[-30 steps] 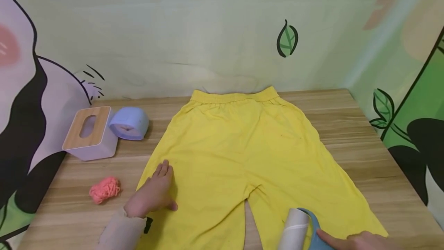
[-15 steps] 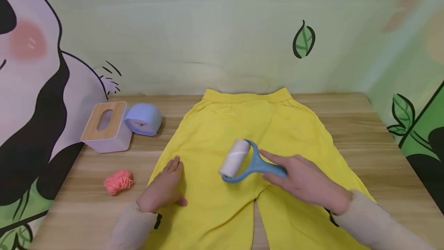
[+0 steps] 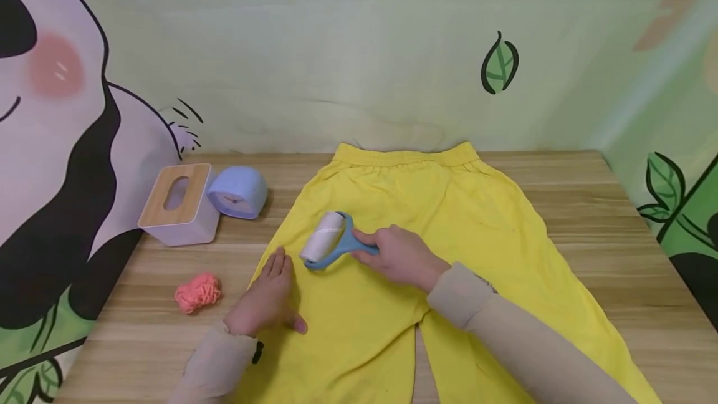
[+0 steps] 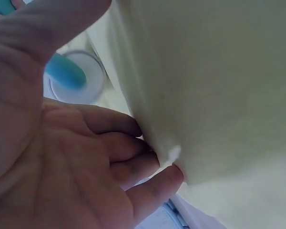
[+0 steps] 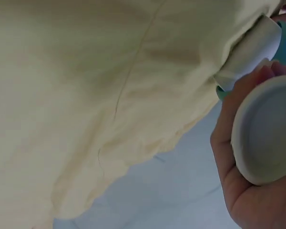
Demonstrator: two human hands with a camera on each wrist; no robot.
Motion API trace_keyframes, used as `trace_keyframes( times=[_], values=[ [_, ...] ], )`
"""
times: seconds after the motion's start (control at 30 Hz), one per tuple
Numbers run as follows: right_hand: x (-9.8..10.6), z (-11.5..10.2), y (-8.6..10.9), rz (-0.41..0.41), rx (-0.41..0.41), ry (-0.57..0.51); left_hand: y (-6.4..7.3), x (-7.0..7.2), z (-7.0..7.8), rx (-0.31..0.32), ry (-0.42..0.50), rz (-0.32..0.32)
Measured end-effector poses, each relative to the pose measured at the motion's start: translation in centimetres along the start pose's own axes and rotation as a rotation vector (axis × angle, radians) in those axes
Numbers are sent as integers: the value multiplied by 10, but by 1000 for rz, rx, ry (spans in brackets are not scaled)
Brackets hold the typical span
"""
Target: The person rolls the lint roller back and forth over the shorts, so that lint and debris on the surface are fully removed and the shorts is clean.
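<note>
Yellow trousers (image 3: 404,217) lie spread on the wooden table, waistband at the back. My right hand (image 3: 401,257) grips the blue handle of a lint roller (image 3: 323,237), whose white cylinder touches the cloth on the left leg's upper part. The right wrist view shows the fingers wrapped round the handle, its round end (image 5: 267,131) facing the camera and the roller's cylinder (image 5: 251,51) against the fabric. My left hand (image 3: 266,298) rests on the cloth at the left edge, fingers extended; in the left wrist view its fingertips touch the fabric (image 4: 219,95) and the roller's end shows behind.
On the left stand a tissue box (image 3: 179,204) with a wooden lid and a small blue clock (image 3: 238,192) beside it. A bundle of pink yarn (image 3: 197,292) lies left of my left hand. A painted wall (image 3: 336,55) closes off the table's far edge.
My right hand has brought the lint roller from the lower right of the trousers up and left, near my left hand. The left hand stays on the cloth while the head view shifts slightly.
</note>
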State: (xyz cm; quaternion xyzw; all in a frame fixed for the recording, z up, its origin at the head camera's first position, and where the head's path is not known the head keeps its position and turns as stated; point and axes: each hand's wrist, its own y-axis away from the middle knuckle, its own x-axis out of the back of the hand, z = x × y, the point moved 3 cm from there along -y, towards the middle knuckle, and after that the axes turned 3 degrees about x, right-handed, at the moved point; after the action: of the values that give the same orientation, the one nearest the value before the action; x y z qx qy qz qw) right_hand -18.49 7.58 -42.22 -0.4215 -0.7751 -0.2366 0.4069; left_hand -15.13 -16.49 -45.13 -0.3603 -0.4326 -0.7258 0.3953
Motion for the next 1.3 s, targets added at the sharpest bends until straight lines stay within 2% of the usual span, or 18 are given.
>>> trace_keyframes(
  times=[0.27,0.57,0.77,0.93,1.17,1.3],
  values=[
    [24,13,45,-54,-78,-30,0,1,2,-4,-23,-21],
    [46,40,121,-49,-210,-40,1,3,3,-13,-14,-36],
    [61,53,168,-66,-317,-87,0,3,3,9,2,-48],
    [72,61,204,-87,-365,-79,-1,2,3,20,-3,-63],
    [87,69,237,-137,-439,-4,-2,1,0,43,13,-72],
    [108,72,242,-192,-479,10,-4,-1,2,39,14,-80]
  ],
)
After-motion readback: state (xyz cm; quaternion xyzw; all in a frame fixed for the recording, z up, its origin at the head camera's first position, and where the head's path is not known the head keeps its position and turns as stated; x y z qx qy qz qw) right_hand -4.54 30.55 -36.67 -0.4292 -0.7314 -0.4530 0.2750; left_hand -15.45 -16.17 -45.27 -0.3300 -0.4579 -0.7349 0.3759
